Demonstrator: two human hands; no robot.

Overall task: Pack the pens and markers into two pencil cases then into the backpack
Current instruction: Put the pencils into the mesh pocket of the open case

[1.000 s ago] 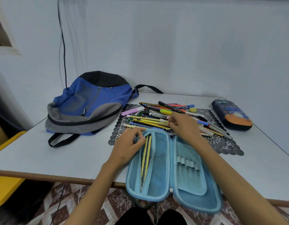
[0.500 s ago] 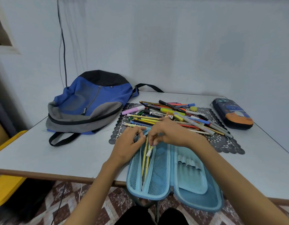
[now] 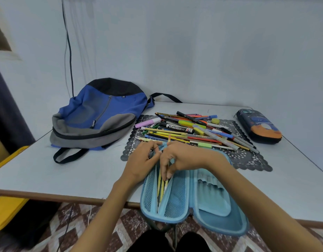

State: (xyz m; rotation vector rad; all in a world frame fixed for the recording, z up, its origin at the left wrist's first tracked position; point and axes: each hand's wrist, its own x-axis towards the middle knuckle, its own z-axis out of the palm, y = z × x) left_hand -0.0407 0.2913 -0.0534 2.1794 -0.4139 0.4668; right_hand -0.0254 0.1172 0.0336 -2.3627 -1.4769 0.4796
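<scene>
Hands meet over the far end of an open blue pencil case [image 3: 217, 206], which lies spread flat at 6 o'clock on the white table [image 3: 57, 175], its near end hanging past the table's front edge. The left hand [image 3: 140, 160] pinches the far rim of the case's left half between thumb and curled fingers. The right hand [image 3: 182, 157] has its fingers bent down and closed on a pencil [image 3: 165, 180], whose lower part sits in the left mesh pocket beside other yellow pencils [image 3: 159, 184] (how deep it goes I cannot tell). At 12 o'clock, just beyond the knuckles, the loose pens and markers [image 3: 193, 131] are heaped crosswise on a dark lace mat [image 3: 248, 159], whose near edge runs under the case. The backpack [image 3: 99, 115] slumps at 10 o'clock, one strap looped toward the front, its back against the wall. A dark pencil case [image 3: 258, 126], zipped, rests at 2 o'clock near the right edge. Bare tabletop stretches at 9 o'clock between the case and the left corner, and a narrower strip at 3 o'clock.
</scene>
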